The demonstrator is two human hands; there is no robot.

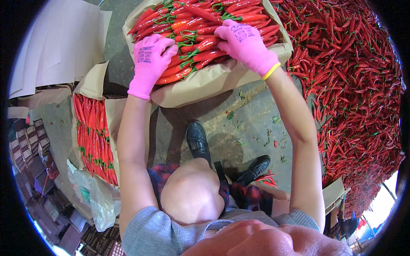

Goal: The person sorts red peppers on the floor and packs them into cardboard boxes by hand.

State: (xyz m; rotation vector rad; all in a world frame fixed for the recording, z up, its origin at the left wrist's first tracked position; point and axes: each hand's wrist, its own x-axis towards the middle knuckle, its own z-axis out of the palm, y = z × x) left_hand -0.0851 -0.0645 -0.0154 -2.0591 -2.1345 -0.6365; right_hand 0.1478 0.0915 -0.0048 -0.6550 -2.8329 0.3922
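Note:
Red chili peppers (205,44) with green stems lie in rows inside a box lined with brown paper (192,91), in front of me. Both of my hands wear pink knitted gloves. My left hand (151,57) is at the left side of the box, its fingers curled down over the chili peppers there. On the right side my right hand (247,45) has its fingers and thumb bent around chili pepper ends. The fingertips of both hands are partly hidden. One long chili pepper (203,13) lies slantwise on top, close to my right fingers.
A large heap of loose red chili peppers (350,85) spreads along the right. At the left stand another paper-lined box of chili peppers (94,132), stacked paper sheets (60,42) and a clear plastic bag (100,200). Stem scraps (269,136) litter the concrete floor around my shoes (197,136).

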